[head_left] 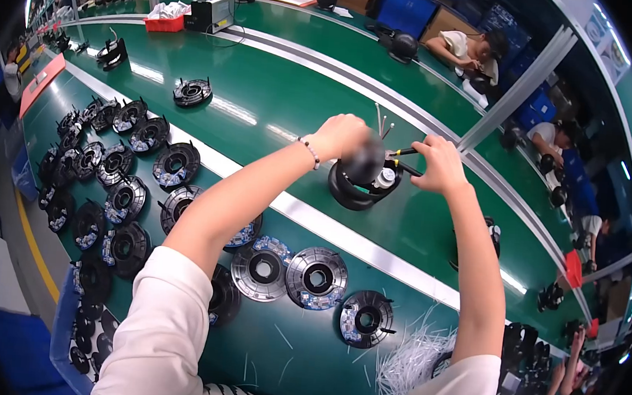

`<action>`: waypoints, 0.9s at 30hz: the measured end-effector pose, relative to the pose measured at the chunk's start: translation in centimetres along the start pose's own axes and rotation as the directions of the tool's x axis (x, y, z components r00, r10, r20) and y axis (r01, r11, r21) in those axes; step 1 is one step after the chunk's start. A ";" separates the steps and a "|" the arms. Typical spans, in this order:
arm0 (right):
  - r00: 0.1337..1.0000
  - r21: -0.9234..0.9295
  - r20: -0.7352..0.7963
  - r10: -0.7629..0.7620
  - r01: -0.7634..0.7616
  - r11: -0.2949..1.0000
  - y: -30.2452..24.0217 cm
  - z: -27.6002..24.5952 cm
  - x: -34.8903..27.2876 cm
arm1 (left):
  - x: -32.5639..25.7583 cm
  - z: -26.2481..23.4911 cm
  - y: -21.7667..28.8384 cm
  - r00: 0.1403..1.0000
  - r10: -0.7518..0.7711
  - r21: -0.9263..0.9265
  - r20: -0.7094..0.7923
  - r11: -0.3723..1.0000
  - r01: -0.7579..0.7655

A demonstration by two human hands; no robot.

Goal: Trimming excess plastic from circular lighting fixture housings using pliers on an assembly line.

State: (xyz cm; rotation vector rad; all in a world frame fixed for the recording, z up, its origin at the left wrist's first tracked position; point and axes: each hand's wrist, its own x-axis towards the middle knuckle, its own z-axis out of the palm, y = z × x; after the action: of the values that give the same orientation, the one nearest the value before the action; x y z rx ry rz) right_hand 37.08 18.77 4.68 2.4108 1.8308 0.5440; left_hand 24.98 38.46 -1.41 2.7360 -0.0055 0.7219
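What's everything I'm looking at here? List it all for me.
Round black housing: one, black, on the green belt under both hands.
Black-handled tool: one, in the right hand, at the housing.
Ring-shaped disc parts: many, black and silver, in rows on the near bench.
White cut strands: a heap, near bench, right.
Red tray: one, far bench.
Green conveyor table: long, green with pale strips.
Other people: several, across the line.
Left hand: on the housing.
Right hand: holding the tool.

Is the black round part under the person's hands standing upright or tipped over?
Upright. The black round part sits flat on the green belt, its open top facing up between the left hand and right hand.
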 end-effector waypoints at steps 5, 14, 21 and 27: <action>0.998 0.014 0.038 -0.045 0.044 0.999 0.9 -0.7 0.0 | 1.1 0.6 0.1 0.966 0.142 -0.111 0.216 0.987 -0.120; 0.993 -0.037 0.110 0.034 -0.030 0.999 1.2 -0.7 0.3 | 2.9 1.5 1.3 0.999 -0.002 -0.056 0.039 0.998 0.005; 0.986 -0.086 0.159 0.042 -0.029 0.996 1.8 -1.2 -0.6 | 3.5 0.6 4.0 0.994 0.001 0.121 0.112 0.992 -0.015; 0.940 -0.044 -0.094 0.327 -0.332 0.942 3.2 -4.3 -7.7 | 1.8 -0.1 7.1 0.960 -0.025 -0.294 -0.280 0.954 -0.061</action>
State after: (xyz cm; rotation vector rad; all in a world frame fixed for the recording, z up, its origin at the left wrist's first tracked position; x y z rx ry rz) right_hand 36.95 9.90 7.70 2.7076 1.4153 0.7242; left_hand 25.91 31.88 1.68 2.3292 -0.0712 1.0197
